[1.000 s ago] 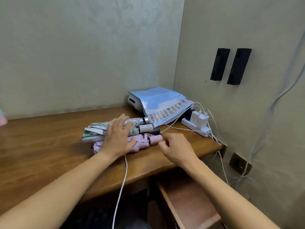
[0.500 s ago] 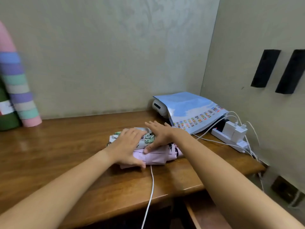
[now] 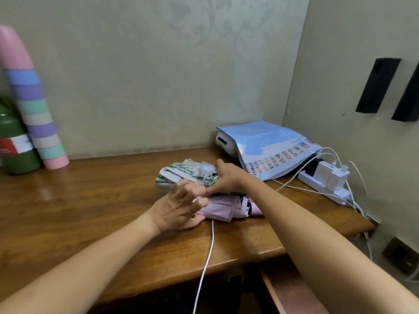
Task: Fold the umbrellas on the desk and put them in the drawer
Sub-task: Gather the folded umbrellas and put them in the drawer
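Note:
Two folded umbrellas lie side by side on the wooden desk (image 3: 90, 211). The green-and-white patterned umbrella (image 3: 181, 173) is the farther one, and the pink umbrella (image 3: 224, 207) lies in front of it. My left hand (image 3: 179, 207) clasps the pink umbrella's left end, thumb below and fingers spread on top. My right hand (image 3: 226, 177) reaches across and grips the right end of the green umbrella, thumb on its far side, fingertips meeting my left fingers. The open drawer (image 3: 285, 291) shows under the desk's front edge at lower right, partly behind my right arm.
A white cable (image 3: 208, 257) runs off the front edge. At the right sit a power strip with chargers (image 3: 324, 184) and a blue flag-printed bag (image 3: 272, 150) over a white device (image 3: 223, 141). A pastel striped tube (image 3: 34, 109) and a green container (image 3: 13, 150) stand far left.
My right hand left the desk's front edge and came onto the umbrellas. My left hand slid from on top of both to the pink umbrella's left end. The view swung left.

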### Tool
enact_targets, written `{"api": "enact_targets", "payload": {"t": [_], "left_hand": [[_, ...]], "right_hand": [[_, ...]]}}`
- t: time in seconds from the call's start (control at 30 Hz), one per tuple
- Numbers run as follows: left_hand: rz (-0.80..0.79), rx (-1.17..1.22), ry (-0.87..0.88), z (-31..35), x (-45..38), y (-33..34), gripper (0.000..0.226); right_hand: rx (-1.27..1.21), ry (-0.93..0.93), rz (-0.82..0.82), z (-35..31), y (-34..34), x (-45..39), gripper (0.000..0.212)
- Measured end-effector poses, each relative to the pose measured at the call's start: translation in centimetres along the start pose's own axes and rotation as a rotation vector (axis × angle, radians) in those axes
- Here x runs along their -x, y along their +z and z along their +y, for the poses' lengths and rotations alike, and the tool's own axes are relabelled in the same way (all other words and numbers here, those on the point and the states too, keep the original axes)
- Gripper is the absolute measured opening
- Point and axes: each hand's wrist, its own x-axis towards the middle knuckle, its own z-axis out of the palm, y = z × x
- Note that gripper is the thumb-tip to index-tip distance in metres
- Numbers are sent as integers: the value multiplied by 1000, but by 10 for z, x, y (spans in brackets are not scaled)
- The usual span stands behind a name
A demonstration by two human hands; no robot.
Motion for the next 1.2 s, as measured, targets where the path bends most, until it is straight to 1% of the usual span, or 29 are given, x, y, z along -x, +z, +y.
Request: {"api": "enact_targets", "payload": {"t": [0.07,0.1,0.13,0.17,0.23,0.27,0.3,0.37,0.43,0.47,0.53,0.63,0.73,0.83,0.9,0.93,0.97,1.03,1.1,1.13,1.2], "left_hand": [[-57,5,-7,8,-6,-4,33],[-122,59,-39,10,-10,-6,28],[-198,134,-98,12,-13,-6,27],[-279,202,-191,14,-16,-6,34],[-452,253,-386,15,-22,1,68],[-543,249,-437,15,-26,5,85],[-627,247,-461,14,-32,7,97],[-761,275,-502,7,-48,11,109],[-865,312,-542,1,-62,14,114],[-901,314,-549,0,-66,17,115],[-937,290,-573,8,-69,23,114],[-928,207,-625,28,-74,28,108],[-921,142,-662,47,-83,27,103],[-918,134,-700,57,-87,22,106],[-893,94,-694,52,-86,18,110],[-892,79,-682,47,-86,17,109],[-906,75,-667,42,-86,16,105],[-949,98,-647,33,-89,15,96],[-964,155,-664,30,-91,16,98],[-964,192,-684,30,-91,16,101],[-949,242,-716,30,-89,16,106]], "right_hand": [[18,4,112,0,0,5,87],[12,16,156,1,-1,9,88],[14,35,196,2,-4,13,88],[31,56,234,4,-6,18,89],[87,113,308,11,-12,31,90],[101,147,338,14,-15,39,89],[104,179,357,19,-19,48,88],[104,243,374,27,-25,69,83],[98,329,373,37,-31,94,79],[87,372,360,42,-33,108,81],[49,447,312,54,-32,137,86],[-11,555,251,68,-24,182,87],[-99,680,223,77,-13,224,102],[-212,785,223,82,-5,259,108],[-252,829,174,83,-6,276,112],[-234,850,138,83,-8,282,111],[-196,873,96,82,-13,288,105],[-106,898,5,77,-26,297,83],[-31,900,-67,72,-37,303,64],[2,898,-95,71,-42,303,62],[45,890,-129,70,-48,299,66]]}}
